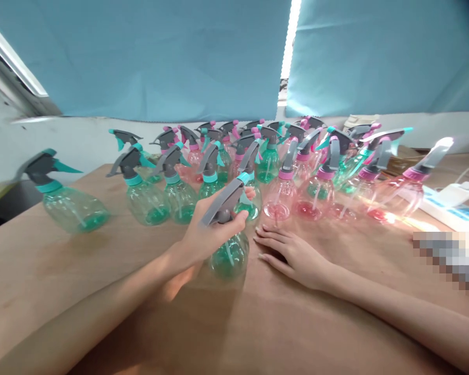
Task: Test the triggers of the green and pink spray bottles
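My left hand [207,229] is wrapped round the neck of a clear green spray bottle [230,258] with a grey and teal trigger head. The bottle is upright near the middle of the wooden table [172,328]. Palm down on the tabletop, my right hand [293,255] has its fingers stretched out and holds nothing. Just beyond it are pink spray bottles [279,200]. More green spray bottles [146,200] stand in a row past my left hand. A lone green spray bottle [72,208] is at the far left.
Several more pink and green bottles crowd the back of the table. A white power strip [449,208] with a plugged-in white charger [459,192] lies at the right. Blue curtains [172,62] hang behind. A pixelated patch covers something at the right edge.
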`<state>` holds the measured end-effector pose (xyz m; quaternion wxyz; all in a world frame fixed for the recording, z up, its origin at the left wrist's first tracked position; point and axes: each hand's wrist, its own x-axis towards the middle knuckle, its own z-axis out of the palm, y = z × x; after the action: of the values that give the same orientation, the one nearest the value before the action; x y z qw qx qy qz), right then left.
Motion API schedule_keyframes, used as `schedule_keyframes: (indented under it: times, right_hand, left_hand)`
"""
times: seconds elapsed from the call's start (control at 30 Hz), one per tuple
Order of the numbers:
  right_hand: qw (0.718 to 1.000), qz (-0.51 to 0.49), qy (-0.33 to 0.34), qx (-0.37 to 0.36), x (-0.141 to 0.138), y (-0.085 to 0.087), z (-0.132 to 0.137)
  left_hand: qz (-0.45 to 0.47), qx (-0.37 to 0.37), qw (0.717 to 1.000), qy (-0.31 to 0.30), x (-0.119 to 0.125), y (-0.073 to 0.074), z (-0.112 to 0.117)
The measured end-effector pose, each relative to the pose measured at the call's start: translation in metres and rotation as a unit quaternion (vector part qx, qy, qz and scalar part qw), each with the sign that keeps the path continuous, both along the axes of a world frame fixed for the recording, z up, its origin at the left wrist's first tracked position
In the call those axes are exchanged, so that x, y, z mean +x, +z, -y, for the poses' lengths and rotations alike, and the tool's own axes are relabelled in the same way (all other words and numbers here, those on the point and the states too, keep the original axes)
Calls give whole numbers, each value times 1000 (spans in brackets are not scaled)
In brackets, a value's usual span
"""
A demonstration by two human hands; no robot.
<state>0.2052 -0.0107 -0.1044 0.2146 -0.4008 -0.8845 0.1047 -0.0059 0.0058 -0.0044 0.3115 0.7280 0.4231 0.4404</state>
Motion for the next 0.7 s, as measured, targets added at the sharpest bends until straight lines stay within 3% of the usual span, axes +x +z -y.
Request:
schedule_keyframes:
  times: [0.27,0.47,0.7]
  right_hand:
    - [1000,-15,10,23,-1,-3,-1]
    - [999,16,15,32,-1,-2,-2]
    - [998,49,18,31,-6,10,-2]
  left_hand:
    - [-34,-27,999,5,-3,-3,4]
    - [-111,22,993,30,-15,-12,12]
    - [-113,18,993,31,-30,-23,30]
